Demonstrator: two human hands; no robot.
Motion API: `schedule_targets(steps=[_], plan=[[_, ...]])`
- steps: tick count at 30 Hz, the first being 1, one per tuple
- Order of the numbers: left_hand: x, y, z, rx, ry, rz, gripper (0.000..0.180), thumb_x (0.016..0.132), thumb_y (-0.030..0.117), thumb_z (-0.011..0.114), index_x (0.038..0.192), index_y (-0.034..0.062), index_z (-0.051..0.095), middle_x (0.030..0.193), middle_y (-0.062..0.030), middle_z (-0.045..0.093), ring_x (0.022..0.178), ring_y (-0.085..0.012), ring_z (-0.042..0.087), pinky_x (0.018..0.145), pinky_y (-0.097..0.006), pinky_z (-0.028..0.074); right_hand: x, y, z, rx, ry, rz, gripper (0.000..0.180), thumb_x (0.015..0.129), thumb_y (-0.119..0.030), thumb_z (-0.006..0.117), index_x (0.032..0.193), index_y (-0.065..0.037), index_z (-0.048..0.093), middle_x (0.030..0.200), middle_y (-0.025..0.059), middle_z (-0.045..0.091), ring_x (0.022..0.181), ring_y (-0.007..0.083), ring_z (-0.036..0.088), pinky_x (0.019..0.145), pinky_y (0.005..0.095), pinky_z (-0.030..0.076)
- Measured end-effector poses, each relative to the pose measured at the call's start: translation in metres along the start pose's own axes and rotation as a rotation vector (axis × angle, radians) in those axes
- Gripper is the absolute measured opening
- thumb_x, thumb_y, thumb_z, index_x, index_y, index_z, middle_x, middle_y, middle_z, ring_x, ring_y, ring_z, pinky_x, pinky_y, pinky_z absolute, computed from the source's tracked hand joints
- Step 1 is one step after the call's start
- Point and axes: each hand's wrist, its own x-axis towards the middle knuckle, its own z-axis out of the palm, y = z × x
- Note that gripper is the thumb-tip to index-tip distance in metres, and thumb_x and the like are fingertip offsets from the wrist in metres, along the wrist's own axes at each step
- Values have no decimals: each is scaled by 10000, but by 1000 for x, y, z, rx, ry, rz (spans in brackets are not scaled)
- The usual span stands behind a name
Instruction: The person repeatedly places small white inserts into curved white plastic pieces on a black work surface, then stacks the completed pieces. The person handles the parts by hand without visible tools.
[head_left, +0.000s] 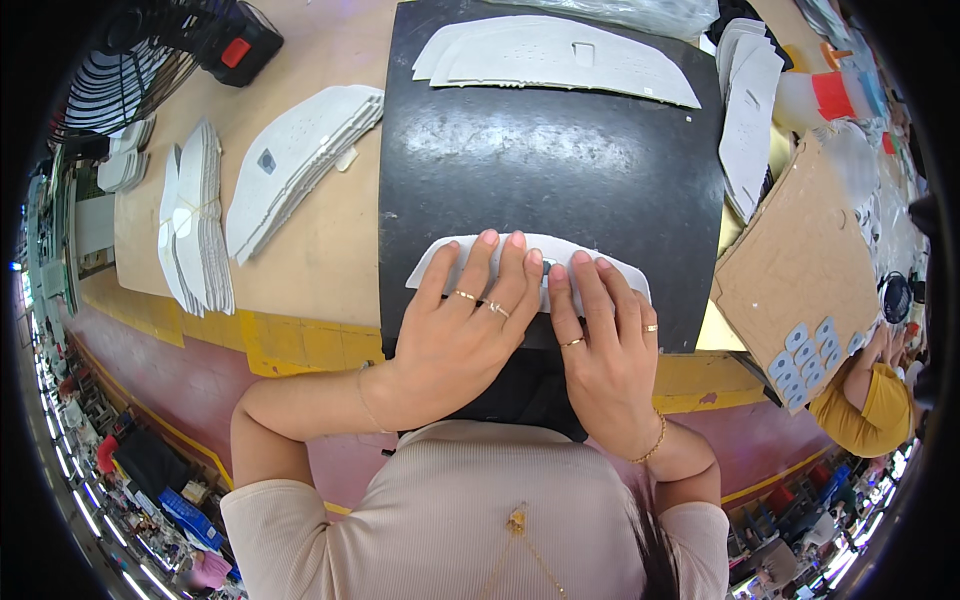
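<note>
My left hand [455,335] lies palm down, fingers spread over a white curved flat panel [552,245] at the near edge of a black mat [550,170]. My right hand [612,350] rests on the same panel, its fingers stretched out towards its middle. Between the two hands a small dark grey patch [547,267] shows on the panel, partly covered by fingertips. Neither hand is wrapped round anything. At the mat's far end lie several similar white panels [540,55], overlapping, the top one with a small rectangular mark.
To the left are a white panel stack [295,150] with a grey patch on top and banded stacks [200,220]. A fan [125,75] stands far left. At right are more panels [748,115] and a brown board [800,260] bearing grey-blue patches [803,358]. Another person's yellow sleeve [875,410] is beyond.
</note>
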Motion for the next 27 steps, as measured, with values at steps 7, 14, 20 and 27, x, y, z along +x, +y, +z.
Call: schedule_targets(steps=[7, 14, 20, 27], plan=[[17, -37, -11, -352, -73, 73, 432, 800, 86, 714, 1228, 36, 682, 1166, -92, 641, 1069, -256, 590, 958, -431, 459, -7, 6, -5, 178, -14, -20, 466, 877, -90, 604, 1333, -143, 682, 1446, 178, 543, 1272, 371, 549, 1011, 477, 469], [25, -41, -4, -569, 18, -186, 321, 873, 72, 721, 1192, 33, 706, 1097, -103, 622, 1003, -299, 574, 929, -409, 456, -3, 7, -11, 260, -39, 14, 505, 869, -12, 584, 1347, -142, 682, 1465, 186, 532, 1294, 362, 542, 1049, 462, 452], [31, -35, -8, -599, 22, -340, 216, 874, 95, 745, 1076, 28, 712, 1052, -119, 596, 1001, -321, 555, 921, -417, 453, -9, 33, -33, 491, 281, 369, 671, 778, 242, 500, 1347, -68, 675, 1417, 160, 584, 1254, 343, 581, 1061, 407, 462], [37, -29, -7, -631, -34, -392, 144, 820, 56, 750, 903, 16, 640, 1005, -139, 584, 998, -347, 537, 909, -434, 430, -44, 89, -33, 272, 437, 574, 468, 855, 92, 608, 1271, -97, 708, 1352, 142, 621, 1197, 336, 594, 1028, 434, 439]])
